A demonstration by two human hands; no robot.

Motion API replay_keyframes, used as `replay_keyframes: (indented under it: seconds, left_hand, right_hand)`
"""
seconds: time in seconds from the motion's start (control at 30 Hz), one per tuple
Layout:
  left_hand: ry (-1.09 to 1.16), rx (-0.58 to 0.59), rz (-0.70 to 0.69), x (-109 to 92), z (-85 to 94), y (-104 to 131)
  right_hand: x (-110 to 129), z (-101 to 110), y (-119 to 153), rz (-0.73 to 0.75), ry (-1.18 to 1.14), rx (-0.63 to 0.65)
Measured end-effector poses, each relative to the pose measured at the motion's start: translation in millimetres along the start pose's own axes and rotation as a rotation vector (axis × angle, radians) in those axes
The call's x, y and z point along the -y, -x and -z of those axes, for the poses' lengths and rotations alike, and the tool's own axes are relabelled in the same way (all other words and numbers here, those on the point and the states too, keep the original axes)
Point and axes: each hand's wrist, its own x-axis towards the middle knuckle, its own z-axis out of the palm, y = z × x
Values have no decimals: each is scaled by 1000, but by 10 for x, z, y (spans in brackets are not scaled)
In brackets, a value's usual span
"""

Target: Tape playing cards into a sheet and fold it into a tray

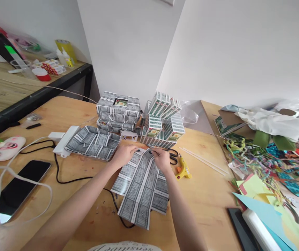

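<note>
A flat panel of joined playing cards [139,188], grey patterned backs up, spreads over the near middle of the table. My left hand [125,154] pinches its far edge on the left, and my right hand [162,159] pinches the same edge on the right. Just left of my left hand lies a shallow tray made of cards [93,143]. Behind it stands a box-shaped stack built of cards [118,109]. Boxed card decks [162,120] are piled beyond my hands. By my right hand are black-handled scissors [174,157] and a yellow glue gun [184,169].
White glue sticks [204,160] lie right of the glue gun. A phone [15,190] and a looped white cable [48,188] occupy the left; a black cord [73,181] runs under the panel. Coloured scraps [275,164] heap at the right, beyond the table edge.
</note>
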Motion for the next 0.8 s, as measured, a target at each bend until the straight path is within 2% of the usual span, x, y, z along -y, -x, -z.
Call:
replay_keyframes:
  seconds: [0.2, 0.53, 0.8]
  left_hand:
    - [-32, 18, 21, 1, -16, -13]
    - [-19, 27, 9, 11, -1, -15]
    - [-144, 118, -34, -51, 14, -61]
  right_hand:
    - [28, 7, -6, 24, -11, 37]
    - [12, 7, 9, 34, -10, 10]
    - [65, -11, 20, 65, 49, 68]
